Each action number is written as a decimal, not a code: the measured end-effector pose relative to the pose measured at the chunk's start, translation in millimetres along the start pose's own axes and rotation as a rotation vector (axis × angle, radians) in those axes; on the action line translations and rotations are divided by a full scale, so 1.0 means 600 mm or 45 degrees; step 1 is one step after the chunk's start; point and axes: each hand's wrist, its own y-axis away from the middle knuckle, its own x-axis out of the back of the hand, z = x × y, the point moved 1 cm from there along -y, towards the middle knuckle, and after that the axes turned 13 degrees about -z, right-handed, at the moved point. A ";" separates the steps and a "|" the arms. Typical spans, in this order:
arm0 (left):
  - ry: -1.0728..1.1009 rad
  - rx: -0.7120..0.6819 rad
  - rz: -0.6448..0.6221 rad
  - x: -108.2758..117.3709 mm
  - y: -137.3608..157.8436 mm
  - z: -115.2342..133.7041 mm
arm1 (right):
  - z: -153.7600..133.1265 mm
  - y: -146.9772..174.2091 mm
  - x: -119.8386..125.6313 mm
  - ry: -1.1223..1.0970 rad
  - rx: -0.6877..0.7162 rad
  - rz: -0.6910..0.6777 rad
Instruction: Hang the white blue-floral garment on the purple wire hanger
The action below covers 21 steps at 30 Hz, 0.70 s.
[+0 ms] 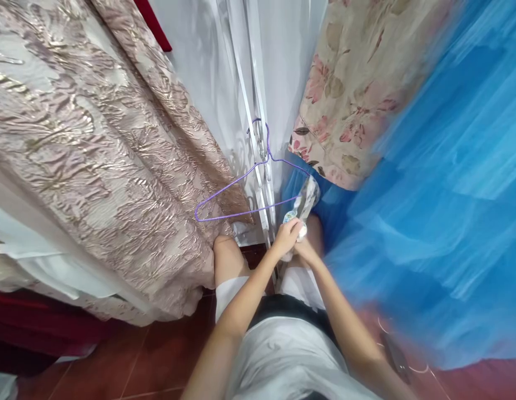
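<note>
We see left hand (286, 236) gripping clear plastic (307, 197), right of frame centre; right hand (308, 251) just below, grip unclear. Hard tug could swing purple hanger (249, 211), centre, into blue fabric (408, 222), right.

- Mostly bright, soft light; src unclear
- Glints on metallic brocade (128, 139)
- Blue fabric (428, 194) blurry, esp. R side
- Floor (170, 355) dim, lower L
- Edges stretched, wide-angle

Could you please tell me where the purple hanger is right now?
In the head view, the purple hanger is near the middle, just beyond the left hand, its right end at the clear plastic.
</note>
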 end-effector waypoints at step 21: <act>-0.419 0.045 -0.080 0.211 0.212 -0.063 | -0.207 0.050 0.165 0.138 0.542 0.297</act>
